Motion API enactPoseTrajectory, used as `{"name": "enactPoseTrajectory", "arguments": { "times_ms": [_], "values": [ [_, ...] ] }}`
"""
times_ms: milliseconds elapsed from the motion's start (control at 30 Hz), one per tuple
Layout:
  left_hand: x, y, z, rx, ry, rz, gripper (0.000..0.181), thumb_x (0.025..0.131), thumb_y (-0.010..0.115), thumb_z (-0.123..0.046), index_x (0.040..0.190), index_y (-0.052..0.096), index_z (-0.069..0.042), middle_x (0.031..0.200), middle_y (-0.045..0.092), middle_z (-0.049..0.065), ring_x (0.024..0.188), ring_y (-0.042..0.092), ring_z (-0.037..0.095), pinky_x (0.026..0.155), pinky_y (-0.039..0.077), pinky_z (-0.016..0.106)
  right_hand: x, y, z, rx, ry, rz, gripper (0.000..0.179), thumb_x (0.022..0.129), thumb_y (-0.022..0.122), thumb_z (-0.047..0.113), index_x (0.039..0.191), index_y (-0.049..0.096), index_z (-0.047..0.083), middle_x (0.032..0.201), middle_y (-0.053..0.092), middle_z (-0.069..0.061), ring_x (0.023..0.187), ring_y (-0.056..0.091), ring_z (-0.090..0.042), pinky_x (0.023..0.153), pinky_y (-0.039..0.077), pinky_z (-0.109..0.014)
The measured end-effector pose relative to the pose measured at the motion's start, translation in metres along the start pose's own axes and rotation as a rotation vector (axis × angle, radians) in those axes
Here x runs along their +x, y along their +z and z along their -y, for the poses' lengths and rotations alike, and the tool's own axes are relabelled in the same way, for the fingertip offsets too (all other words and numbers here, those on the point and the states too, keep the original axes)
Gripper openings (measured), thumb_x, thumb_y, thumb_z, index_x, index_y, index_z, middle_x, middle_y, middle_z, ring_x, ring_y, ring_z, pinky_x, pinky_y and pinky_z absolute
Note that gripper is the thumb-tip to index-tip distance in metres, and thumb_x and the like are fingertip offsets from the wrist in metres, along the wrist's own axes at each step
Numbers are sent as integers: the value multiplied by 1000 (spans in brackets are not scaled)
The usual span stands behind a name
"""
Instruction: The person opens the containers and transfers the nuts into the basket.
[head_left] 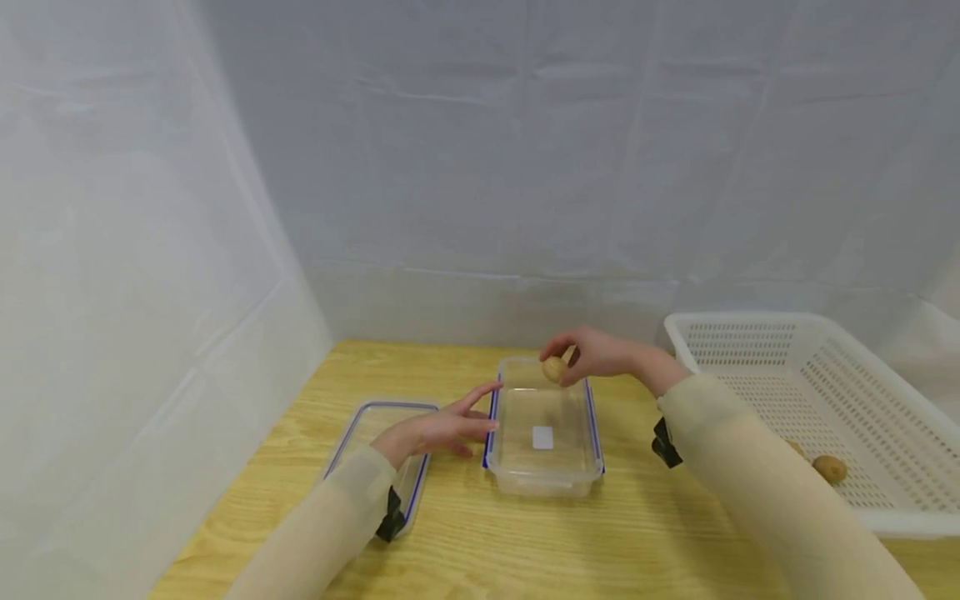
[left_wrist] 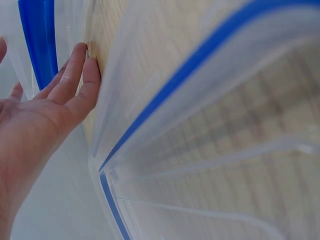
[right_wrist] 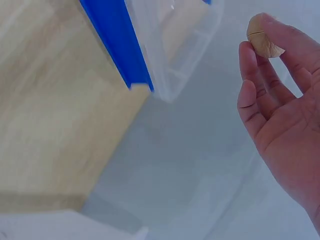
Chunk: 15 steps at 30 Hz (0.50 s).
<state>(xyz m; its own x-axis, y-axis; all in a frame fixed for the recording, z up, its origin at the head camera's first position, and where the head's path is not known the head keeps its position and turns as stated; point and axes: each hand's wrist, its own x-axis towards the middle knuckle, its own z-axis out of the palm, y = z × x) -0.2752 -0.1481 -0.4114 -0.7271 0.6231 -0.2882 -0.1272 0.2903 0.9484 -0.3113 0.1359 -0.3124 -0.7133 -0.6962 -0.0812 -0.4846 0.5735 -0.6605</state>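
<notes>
A pale tan walnut (right_wrist: pixel 262 36) with a dark seam is pinched between thumb and fingertips of my right hand (head_left: pixel 596 354). It is held over the far end of a clear plastic food container (head_left: pixel 545 482) with blue side clips, and a white label shows at the container's bottom. My left hand (head_left: pixel 442 427) has its fingers extended, fingertips at the container's left rim. In the left wrist view those fingers (left_wrist: pixel 75 75) reach toward a blue clip (left_wrist: pixel 42 45). A clear lid (head_left: pixel 375 414) with a blue seal lies on the table, partly hidden beneath the left forearm.
A large white perforated basket (head_left: pixel 757 400) stands on the right. Inside it lies a brown walnut (head_left: pixel 830 468), with another partly hidden behind the right sleeve. The wooden table (head_left: pixel 465 546) meets white sheeting (head_left: pixel 480 208) at the back and left.
</notes>
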Motion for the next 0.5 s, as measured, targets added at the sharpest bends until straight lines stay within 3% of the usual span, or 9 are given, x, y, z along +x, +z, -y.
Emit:
{"name": "enactPoseTrajectory", "arguments": {
  "times_ms": [333,500],
  "values": [
    [-2,-1,-2,15,3,0,71,101,54,-24,157,9,-29,148,29,29,131,38,47,97,39,60,-36,-36,3,-65,3,-58,41,86,71,2,125,60,-3,119,59,-18,97,63,-30,80,53,-38],
    [-1,-1,-2,16,-5,-5,72,101,54,-25,157,9,-29,148,30,29,131,38,47,96,40,59,-56,-49,4,-47,25,-74,42,88,70,2,128,57,-3,124,55,-20,100,62,-30,81,52,-40]
  ]
}}
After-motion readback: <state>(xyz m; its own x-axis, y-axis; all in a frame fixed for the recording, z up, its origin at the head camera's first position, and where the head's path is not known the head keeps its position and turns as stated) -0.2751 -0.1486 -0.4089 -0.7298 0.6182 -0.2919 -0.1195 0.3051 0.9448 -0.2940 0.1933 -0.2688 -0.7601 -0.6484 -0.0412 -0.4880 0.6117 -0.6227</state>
